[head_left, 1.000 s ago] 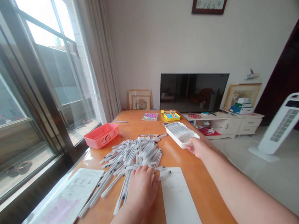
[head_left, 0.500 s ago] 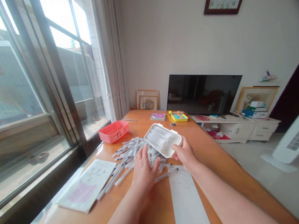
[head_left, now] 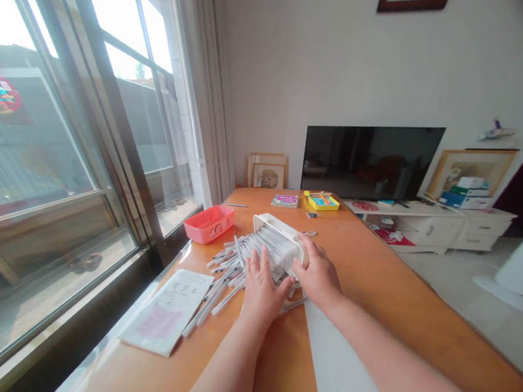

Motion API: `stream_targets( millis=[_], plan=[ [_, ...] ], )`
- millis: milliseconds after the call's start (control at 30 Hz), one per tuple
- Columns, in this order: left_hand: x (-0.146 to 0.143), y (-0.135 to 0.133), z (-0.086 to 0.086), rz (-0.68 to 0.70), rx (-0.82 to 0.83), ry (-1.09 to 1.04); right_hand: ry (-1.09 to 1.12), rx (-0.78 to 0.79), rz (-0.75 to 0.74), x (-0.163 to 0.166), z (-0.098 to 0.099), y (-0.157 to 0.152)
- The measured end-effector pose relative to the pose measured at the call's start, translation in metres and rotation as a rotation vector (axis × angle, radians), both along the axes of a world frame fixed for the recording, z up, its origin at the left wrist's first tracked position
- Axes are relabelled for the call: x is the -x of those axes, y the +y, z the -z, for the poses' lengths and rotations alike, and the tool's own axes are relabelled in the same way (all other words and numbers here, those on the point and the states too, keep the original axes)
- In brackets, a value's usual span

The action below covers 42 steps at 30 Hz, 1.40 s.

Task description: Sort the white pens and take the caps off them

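My right hand (head_left: pixel 316 272) grips the near right end of a white plastic case (head_left: pixel 285 230). The case is tipped onto its side, its open face turned left toward a heap of thin whitish pens (head_left: pixel 231 266). Several pens lie at its mouth, spilling onto the heap. My left hand (head_left: pixel 264 284) is open with fingers spread, close beside the case and over the near edge of the heap. Whether its fingertips touch the pens is hard to make out.
A white paper strip (head_left: pixel 339 355) lies under my right forearm. Left of the pens is a paper booklet (head_left: pixel 169 316). Farther back are a pink bin (head_left: pixel 209 224), a pen (head_left: pixel 237 205), a colourful booklet (head_left: pixel 285 201) and a yellow box (head_left: pixel 323 202). The window stands left.
My right hand has turned the white case from facing me onto its side, and its pens have slid toward the heap. My left hand stays open beside it. The view has shifted slightly.
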State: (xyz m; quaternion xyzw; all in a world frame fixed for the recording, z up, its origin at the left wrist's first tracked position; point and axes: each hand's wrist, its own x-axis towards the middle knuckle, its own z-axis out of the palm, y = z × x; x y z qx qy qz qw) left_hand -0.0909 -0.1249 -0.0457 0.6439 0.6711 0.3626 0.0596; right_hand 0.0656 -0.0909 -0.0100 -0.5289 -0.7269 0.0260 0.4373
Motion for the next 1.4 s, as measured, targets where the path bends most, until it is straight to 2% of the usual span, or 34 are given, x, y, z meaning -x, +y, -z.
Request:
stream_targets(
  millis=[233, 400, 800, 1000, 1233, 1400],
  plan=[
    [-0.003, -0.002, -0.005, -0.104, 0.039, 0.069, -0.184, -0.097, 0.086, 0.0, 0.008, 0.014],
    [-0.003, -0.002, -0.004, -0.118, 0.044, 0.093, -0.259, -0.149, 0.116, -0.006, 0.014, 0.026],
    [-0.005, -0.005, -0.004, -0.121, 0.088, 0.155, -0.2, -0.078, 0.251, -0.036, 0.014, 0.053],
    [-0.004, -0.005, -0.005, -0.106, 0.096, 0.148, 0.018, 0.039, 0.359, -0.062, 0.011, 0.07],
    [-0.004, -0.006, -0.011, -0.088, 0.111, 0.129, 0.547, 0.245, 0.587, -0.124, 0.024, 0.097],
    [-0.004, -0.007, -0.013, -0.094, 0.129, 0.132, 0.678, 0.36, 0.58, -0.142, 0.032, 0.1]
  ],
)
